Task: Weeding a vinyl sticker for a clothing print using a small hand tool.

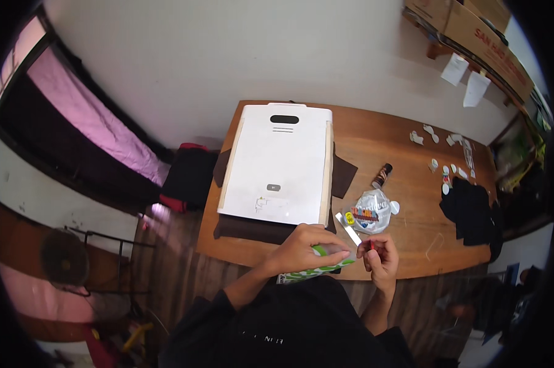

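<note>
From where I stand, the person's left hand [307,248] has its fingers closed round a green-and-white patterned packet [320,270], held at the near tabletop [424,251] edge. The right hand [383,260] pinches a small red piece [372,245] just beside it. Beyond the right fingers sit a clear, printed plastic bag [380,210] and a slim white strip [348,230]; beyond the left, a large white rectangular panel [277,159]. The step seems to be two-handed handling; the next move calls for a steady pinch.
</note>
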Demonstrator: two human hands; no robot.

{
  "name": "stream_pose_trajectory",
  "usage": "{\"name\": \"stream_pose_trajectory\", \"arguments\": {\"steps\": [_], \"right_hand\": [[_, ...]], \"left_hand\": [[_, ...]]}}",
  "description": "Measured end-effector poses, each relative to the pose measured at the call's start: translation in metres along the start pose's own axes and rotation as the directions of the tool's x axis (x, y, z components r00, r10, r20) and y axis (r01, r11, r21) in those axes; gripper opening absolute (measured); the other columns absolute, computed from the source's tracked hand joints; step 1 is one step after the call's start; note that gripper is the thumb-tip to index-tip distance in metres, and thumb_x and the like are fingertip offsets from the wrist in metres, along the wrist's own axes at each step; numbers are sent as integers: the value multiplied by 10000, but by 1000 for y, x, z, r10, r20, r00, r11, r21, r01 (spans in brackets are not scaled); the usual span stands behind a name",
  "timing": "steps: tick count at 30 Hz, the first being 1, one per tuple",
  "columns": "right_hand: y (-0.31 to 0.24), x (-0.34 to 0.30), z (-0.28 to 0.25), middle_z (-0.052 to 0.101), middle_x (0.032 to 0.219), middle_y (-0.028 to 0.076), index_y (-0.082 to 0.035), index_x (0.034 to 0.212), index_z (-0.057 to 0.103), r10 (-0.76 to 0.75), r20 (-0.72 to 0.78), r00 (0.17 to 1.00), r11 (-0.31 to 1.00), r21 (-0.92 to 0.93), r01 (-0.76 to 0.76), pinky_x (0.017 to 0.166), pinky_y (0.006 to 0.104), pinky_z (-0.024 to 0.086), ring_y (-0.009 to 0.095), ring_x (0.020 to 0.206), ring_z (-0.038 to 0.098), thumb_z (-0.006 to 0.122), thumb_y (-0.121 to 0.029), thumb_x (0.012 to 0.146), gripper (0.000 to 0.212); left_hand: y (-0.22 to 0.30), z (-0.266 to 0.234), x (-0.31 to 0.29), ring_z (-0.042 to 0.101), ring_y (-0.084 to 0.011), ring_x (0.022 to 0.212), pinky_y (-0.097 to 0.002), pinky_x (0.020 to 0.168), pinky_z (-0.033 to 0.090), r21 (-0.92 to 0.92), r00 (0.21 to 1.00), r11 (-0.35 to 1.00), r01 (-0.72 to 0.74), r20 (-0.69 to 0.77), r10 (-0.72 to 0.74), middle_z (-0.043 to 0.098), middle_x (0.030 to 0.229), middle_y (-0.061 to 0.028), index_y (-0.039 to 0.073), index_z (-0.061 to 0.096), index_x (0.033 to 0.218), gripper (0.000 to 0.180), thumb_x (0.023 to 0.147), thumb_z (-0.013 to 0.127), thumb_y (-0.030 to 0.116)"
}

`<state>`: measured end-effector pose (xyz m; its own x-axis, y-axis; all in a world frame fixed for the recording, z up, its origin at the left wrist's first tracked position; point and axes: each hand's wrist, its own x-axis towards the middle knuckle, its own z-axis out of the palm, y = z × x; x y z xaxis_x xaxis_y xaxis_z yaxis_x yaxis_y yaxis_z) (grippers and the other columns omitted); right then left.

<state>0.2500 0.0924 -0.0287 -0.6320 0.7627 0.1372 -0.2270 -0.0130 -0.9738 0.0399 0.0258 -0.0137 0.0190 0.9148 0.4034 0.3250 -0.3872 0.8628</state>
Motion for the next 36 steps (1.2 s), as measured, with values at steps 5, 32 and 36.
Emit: {"name": "stream_pose_trajectory", "arguments": {"steps": [5, 32, 36], "right_hand": [[3, 20, -13, 595, 885, 91, 9, 1112, 485, 68, 99, 993, 998, -4, -68, 693, 232, 445, 114, 774, 553, 535, -68, 925, 209], [43, 42, -30, 612, 855, 2, -11, 1010, 625, 131, 443, 887, 981, -186, -53, 682, 199, 426, 51, 796, 532, 784, -68, 774, 290], [47, 30, -29, 622, 854, -6, -9, 986, 629, 260, 323, 910, 965, -119, -234, 702, 194, 441, 43, 797, 552, 764, -63, 794, 241]], "left_hand": [[-3, 8, 2, 590, -150, 591, -277, 582, 453, 9, 996, 1000, 26, -83, -26, 708, 764, -63, 50, 732, 870, 145, 767, 756, 150], [-11, -11, -9, 627, -79, 665, -197, 623, 461, -264, 781, 940, 215, -532, -328, 663, 710, -53, -30, 681, 984, 148, 851, 651, 28], [-23, -23, -16, 588, -69, 648, -197, 642, 435, -176, 707, 957, 231, -646, -289, 651, 731, -44, -26, 661, 1002, 150, 877, 647, 55]]}}
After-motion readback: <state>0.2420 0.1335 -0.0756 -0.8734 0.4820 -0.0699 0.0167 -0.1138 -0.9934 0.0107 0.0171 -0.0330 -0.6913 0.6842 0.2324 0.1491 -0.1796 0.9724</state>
